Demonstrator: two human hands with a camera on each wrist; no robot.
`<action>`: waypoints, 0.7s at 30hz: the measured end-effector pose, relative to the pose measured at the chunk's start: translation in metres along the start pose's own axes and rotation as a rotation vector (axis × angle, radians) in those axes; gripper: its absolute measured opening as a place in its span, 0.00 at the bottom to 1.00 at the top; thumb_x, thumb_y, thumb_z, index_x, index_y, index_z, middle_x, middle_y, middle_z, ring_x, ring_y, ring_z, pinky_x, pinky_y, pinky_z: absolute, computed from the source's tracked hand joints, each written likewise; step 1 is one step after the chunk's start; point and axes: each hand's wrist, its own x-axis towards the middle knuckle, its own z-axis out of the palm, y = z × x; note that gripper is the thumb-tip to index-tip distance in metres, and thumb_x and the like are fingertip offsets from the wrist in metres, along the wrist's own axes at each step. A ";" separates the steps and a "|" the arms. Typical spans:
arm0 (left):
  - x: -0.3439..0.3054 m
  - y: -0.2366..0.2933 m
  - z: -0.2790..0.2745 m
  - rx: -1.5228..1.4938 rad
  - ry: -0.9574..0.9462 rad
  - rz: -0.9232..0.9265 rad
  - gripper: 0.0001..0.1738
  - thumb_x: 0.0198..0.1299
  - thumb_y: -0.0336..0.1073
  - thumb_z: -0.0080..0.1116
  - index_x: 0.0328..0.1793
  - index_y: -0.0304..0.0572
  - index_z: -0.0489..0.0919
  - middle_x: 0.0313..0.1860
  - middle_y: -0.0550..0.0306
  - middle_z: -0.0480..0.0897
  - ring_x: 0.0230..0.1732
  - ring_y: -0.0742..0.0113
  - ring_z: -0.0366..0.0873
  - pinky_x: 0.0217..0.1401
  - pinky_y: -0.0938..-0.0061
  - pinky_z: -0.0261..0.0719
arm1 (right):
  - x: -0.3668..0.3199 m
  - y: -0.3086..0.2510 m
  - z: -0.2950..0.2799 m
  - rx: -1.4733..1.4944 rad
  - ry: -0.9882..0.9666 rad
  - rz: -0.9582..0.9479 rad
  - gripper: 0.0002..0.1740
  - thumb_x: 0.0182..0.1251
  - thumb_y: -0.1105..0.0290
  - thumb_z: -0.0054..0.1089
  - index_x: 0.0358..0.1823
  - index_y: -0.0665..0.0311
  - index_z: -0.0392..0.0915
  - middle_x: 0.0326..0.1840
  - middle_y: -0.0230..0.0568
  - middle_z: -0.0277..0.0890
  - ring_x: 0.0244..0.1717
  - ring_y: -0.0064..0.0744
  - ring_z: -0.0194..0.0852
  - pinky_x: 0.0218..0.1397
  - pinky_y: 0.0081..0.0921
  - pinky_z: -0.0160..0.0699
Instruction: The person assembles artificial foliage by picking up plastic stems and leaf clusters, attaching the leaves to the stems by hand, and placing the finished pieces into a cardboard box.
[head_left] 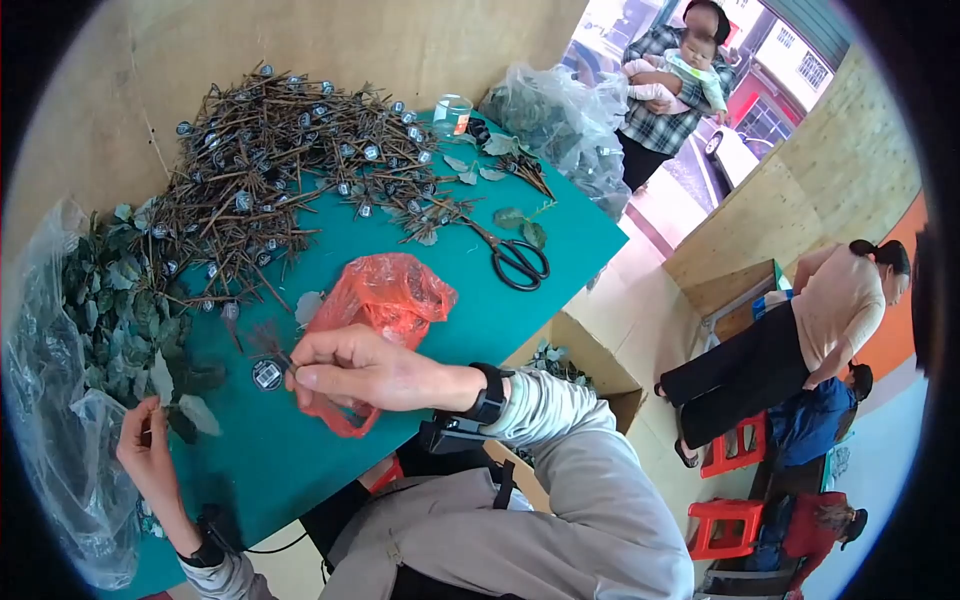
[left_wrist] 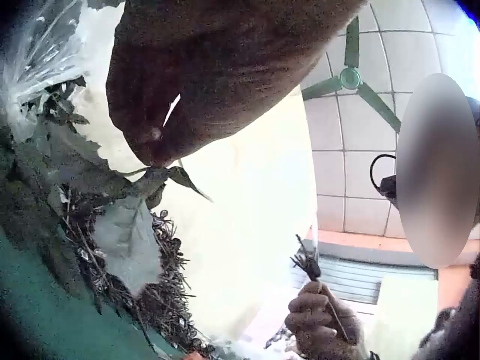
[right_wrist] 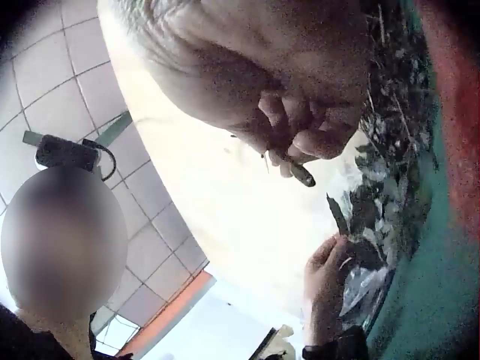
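Observation:
My right hand [head_left: 355, 370] pinches a small bundle of brown twigs [head_left: 268, 342] between thumb and fingers, over the green table. A round dark tag with a white printed square [head_left: 267, 376] shows just beside those fingertips. In the left wrist view the twigs [left_wrist: 307, 266] stick up out of the right fist. At the table's left side my left hand [head_left: 150, 455] pinches a leafy sprig [head_left: 198, 414] at its stem, beside the heap of green leaves [head_left: 120, 310]. The sprig's pale leaf [left_wrist: 131, 236] hangs below the left fingertips in the left wrist view.
A big pile of tagged twig bundles [head_left: 260, 170] covers the back of the table [head_left: 480, 350]. Near my right hand lie a red plastic bag [head_left: 400, 290] and black-handled scissors [head_left: 518, 263]. Clear plastic [head_left: 60, 400] lines the left edge; a glass jar [head_left: 452, 115] stands behind. People are at right.

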 end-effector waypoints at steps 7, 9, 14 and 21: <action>-0.035 0.032 0.000 -0.175 0.004 -0.121 0.07 0.60 0.25 0.52 0.42 0.32 0.78 0.30 0.62 0.74 0.27 0.81 0.65 0.28 0.85 0.61 | 0.037 0.058 0.060 0.126 0.002 -0.191 0.11 0.71 0.65 0.44 0.41 0.67 0.68 0.42 0.37 0.71 0.35 0.18 0.67 0.34 0.16 0.70; -0.044 0.026 -0.002 -0.227 -0.156 -0.077 0.06 0.59 0.24 0.52 0.40 0.32 0.78 0.29 0.63 0.72 0.26 0.80 0.65 0.27 0.85 0.61 | 0.049 0.061 0.074 0.235 -0.165 -0.160 0.11 0.71 0.65 0.43 0.39 0.67 0.66 0.42 0.39 0.68 0.39 0.22 0.68 0.39 0.19 0.72; -0.046 0.036 0.001 -0.318 -0.130 -0.096 0.05 0.57 0.23 0.53 0.38 0.31 0.78 0.26 0.65 0.70 0.24 0.79 0.64 0.26 0.86 0.61 | 0.080 0.100 0.083 0.189 -0.218 -0.114 0.11 0.71 0.65 0.42 0.39 0.67 0.65 0.39 0.37 0.67 0.39 0.21 0.68 0.43 0.22 0.73; -0.047 0.008 -0.017 -0.402 0.208 -0.231 0.08 0.59 0.27 0.54 0.44 0.34 0.79 0.27 0.66 0.75 0.26 0.81 0.65 0.27 0.86 0.61 | 0.095 0.105 0.050 -0.094 0.177 -0.076 0.11 0.72 0.64 0.41 0.40 0.66 0.65 0.37 0.30 0.64 0.43 0.19 0.66 0.47 0.21 0.69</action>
